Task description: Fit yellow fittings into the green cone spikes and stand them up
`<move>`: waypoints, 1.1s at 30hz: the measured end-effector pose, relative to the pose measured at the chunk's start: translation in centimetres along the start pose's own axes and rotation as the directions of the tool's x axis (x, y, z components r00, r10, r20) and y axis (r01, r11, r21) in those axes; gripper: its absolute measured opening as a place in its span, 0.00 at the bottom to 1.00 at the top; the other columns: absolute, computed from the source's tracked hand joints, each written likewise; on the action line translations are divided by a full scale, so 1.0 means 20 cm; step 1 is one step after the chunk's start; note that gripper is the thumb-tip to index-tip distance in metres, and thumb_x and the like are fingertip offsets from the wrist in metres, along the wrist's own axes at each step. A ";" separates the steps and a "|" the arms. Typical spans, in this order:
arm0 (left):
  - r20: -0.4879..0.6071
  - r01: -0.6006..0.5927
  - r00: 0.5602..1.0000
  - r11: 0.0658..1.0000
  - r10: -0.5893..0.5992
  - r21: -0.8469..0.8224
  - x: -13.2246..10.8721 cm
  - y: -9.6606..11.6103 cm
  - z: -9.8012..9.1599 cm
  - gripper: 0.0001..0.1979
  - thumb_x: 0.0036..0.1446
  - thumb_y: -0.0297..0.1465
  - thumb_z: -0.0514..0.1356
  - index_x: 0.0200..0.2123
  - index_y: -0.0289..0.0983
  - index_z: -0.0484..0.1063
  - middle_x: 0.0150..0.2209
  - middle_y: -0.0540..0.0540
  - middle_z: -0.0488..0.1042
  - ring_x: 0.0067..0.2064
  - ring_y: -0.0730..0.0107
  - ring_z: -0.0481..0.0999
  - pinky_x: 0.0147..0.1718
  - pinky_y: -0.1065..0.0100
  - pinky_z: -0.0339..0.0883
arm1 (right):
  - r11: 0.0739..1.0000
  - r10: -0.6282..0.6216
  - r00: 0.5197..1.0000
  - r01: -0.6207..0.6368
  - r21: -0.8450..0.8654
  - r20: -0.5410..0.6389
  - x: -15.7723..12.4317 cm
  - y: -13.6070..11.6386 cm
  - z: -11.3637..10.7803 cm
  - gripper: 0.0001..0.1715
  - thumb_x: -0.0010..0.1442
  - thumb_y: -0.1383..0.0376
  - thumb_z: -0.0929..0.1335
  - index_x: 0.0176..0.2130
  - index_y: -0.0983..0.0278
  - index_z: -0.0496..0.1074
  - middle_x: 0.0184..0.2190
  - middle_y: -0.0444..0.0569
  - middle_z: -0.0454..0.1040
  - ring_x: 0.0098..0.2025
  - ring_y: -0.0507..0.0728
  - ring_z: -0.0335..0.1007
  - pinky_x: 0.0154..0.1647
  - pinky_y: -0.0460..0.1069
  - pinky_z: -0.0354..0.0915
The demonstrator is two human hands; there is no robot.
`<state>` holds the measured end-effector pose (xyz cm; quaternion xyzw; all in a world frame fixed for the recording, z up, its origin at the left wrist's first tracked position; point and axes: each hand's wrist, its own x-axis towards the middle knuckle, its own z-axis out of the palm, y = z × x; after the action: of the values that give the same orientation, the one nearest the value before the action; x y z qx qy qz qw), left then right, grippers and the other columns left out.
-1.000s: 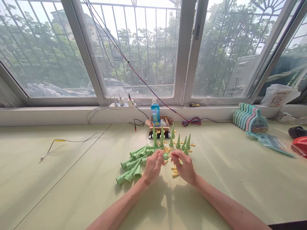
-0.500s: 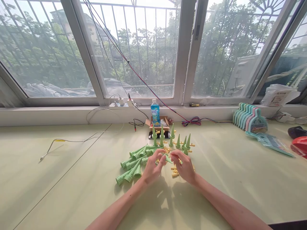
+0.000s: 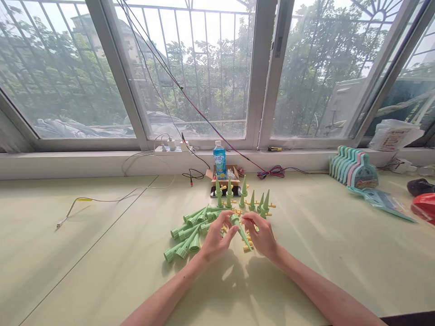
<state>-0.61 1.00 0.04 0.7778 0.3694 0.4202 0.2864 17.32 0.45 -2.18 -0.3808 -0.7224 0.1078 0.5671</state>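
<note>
My left hand (image 3: 215, 239) and my right hand (image 3: 262, 236) meet over the pale green table (image 3: 102, 253), both pinching one green plastic cone spike (image 3: 241, 231). The spike's wide end is up by my left fingers and its tip points down toward me. A pile of lying green spikes (image 3: 190, 228) is just left of my left hand. Several finished spikes (image 3: 244, 197) stand upright behind my hands. Small yellow pegs (image 3: 247, 244) lie scattered under and between my hands.
A blue bottle (image 3: 219, 164) and a small cardboard box (image 3: 227, 175) stand near the window sill. Cables (image 3: 136, 192) trail across the table's left. Pastel plastic pieces (image 3: 353, 166), a bag (image 3: 382, 199) and red items (image 3: 424, 206) sit at the far right.
The spike in my hands has swung from end-on at my fingertips to tip pointing down toward me. My hands stayed in the same place.
</note>
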 end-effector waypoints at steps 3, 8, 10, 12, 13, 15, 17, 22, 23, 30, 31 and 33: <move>-0.025 -0.082 0.996 0.996 0.083 0.037 0.00 -0.02 0.01 0.15 0.63 0.37 0.57 0.50 0.39 0.64 0.35 0.47 0.72 0.36 0.67 0.73 0.39 0.63 0.67 | 1.000 0.000 1.000 -0.001 -0.024 -0.008 0.00 0.00 0.00 0.09 0.69 0.66 0.61 0.37 0.61 0.69 0.27 0.43 0.72 0.25 0.51 0.67 0.27 0.45 0.64; -0.035 -0.181 0.982 0.981 0.184 0.073 0.00 -0.05 0.02 0.12 0.63 0.33 0.58 0.49 0.40 0.64 0.42 0.45 0.71 0.36 0.70 0.73 0.39 0.64 0.68 | 0.998 -0.040 0.999 0.039 -0.048 -0.022 0.01 -0.02 0.00 0.09 0.68 0.67 0.61 0.37 0.62 0.69 0.28 0.44 0.73 0.28 0.51 0.70 0.29 0.45 0.65; -0.026 -0.195 0.980 0.978 0.197 0.078 0.00 -0.04 0.03 0.11 0.64 0.32 0.57 0.49 0.40 0.64 0.43 0.44 0.70 0.36 0.70 0.73 0.39 0.64 0.69 | 0.997 -0.055 0.998 0.053 -0.062 -0.025 0.01 -0.02 0.00 0.09 0.69 0.66 0.61 0.37 0.62 0.69 0.28 0.44 0.73 0.28 0.51 0.70 0.29 0.45 0.65; -0.024 -0.213 0.976 0.973 0.216 0.085 0.00 -0.04 0.03 0.10 0.65 0.31 0.56 0.49 0.40 0.64 0.44 0.44 0.69 0.36 0.70 0.73 0.39 0.64 0.69 | 0.996 -0.061 0.998 0.059 -0.072 -0.022 0.01 -0.03 0.00 0.10 0.69 0.66 0.61 0.37 0.62 0.69 0.27 0.44 0.73 0.27 0.52 0.69 0.28 0.45 0.65; -0.024 -0.226 0.973 0.970 0.229 0.091 0.00 -0.04 0.03 0.10 0.65 0.31 0.55 0.49 0.40 0.64 0.44 0.44 0.69 0.36 0.70 0.73 0.39 0.64 0.69 | 0.996 -0.060 0.998 0.058 -0.074 -0.020 0.01 -0.03 0.00 0.10 0.69 0.66 0.61 0.37 0.62 0.69 0.27 0.44 0.72 0.27 0.52 0.69 0.28 0.45 0.65; -0.024 -0.254 0.966 0.961 0.258 0.110 0.00 -0.04 0.03 0.10 0.65 0.30 0.55 0.49 0.40 0.64 0.44 0.43 0.69 0.36 0.70 0.73 0.39 0.64 0.70 | 0.996 -0.054 0.998 0.052 -0.073 -0.013 0.01 -0.02 0.00 0.10 0.69 0.65 0.60 0.38 0.62 0.69 0.27 0.45 0.72 0.27 0.52 0.69 0.28 0.45 0.65; -0.021 -0.280 0.958 0.950 0.286 0.138 0.00 -0.04 0.02 0.10 0.65 0.30 0.54 0.50 0.40 0.64 0.45 0.42 0.69 0.36 0.70 0.72 0.39 0.64 0.70 | 0.996 -0.047 0.999 0.046 -0.074 -0.009 0.01 -0.02 0.00 0.11 0.70 0.65 0.60 0.38 0.62 0.69 0.27 0.45 0.72 0.27 0.52 0.69 0.28 0.46 0.65; -0.034 -0.285 0.955 0.941 0.296 0.185 -0.01 -0.06 0.04 0.14 0.66 0.30 0.53 0.54 0.42 0.60 0.47 0.41 0.68 0.36 0.70 0.73 0.40 0.63 0.70 | 0.996 -0.051 0.999 0.050 -0.068 -0.011 0.00 -0.02 0.01 0.11 0.70 0.65 0.60 0.38 0.62 0.69 0.27 0.45 0.71 0.27 0.52 0.68 0.28 0.46 0.65; -0.047 -0.275 0.956 0.944 0.288 0.184 -0.01 -0.06 0.04 0.15 0.66 0.30 0.53 0.55 0.42 0.59 0.48 0.42 0.68 0.36 0.70 0.73 0.41 0.63 0.70 | 0.997 -0.055 0.998 0.054 -0.061 -0.013 0.00 -0.02 0.01 0.10 0.70 0.66 0.60 0.38 0.62 0.68 0.28 0.45 0.71 0.27 0.52 0.68 0.28 0.46 0.65; -0.173 -0.215 0.955 0.965 0.239 0.149 -0.02 -0.04 0.04 0.16 0.68 0.35 0.48 0.58 0.42 0.53 0.47 0.42 0.68 0.40 0.67 0.72 0.38 0.64 0.68 | 0.999 -0.034 0.999 0.034 -0.024 -0.037 0.00 -0.03 0.02 0.10 0.70 0.66 0.59 0.39 0.62 0.67 0.30 0.46 0.70 0.27 0.51 0.67 0.29 0.46 0.65; -0.201 -0.185 0.957 0.974 0.209 0.131 -0.02 -0.04 0.04 0.16 0.69 0.35 0.46 0.58 0.41 0.53 0.44 0.43 0.70 0.38 0.68 0.72 0.36 0.66 0.67 | 0.999 -0.028 0.999 0.028 -0.020 -0.045 0.00 -0.03 0.01 0.10 0.70 0.66 0.59 0.39 0.61 0.67 0.30 0.46 0.70 0.27 0.51 0.67 0.28 0.46 0.65; -0.246 -0.101 0.961 0.990 0.123 0.103 -0.02 -0.04 0.03 0.15 0.70 0.37 0.43 0.56 0.40 0.54 0.36 0.46 0.71 0.34 0.68 0.71 0.34 0.66 0.65 | 1.000 -0.023 0.998 0.022 -0.008 -0.059 0.00 -0.02 0.01 0.09 0.70 0.66 0.59 0.39 0.61 0.67 0.29 0.45 0.70 0.25 0.51 0.66 0.26 0.46 0.65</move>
<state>-0.44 1.01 -1.03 0.7499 0.3765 0.5141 0.1779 16.91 0.14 -2.01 -0.3777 -0.7099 0.0875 0.5880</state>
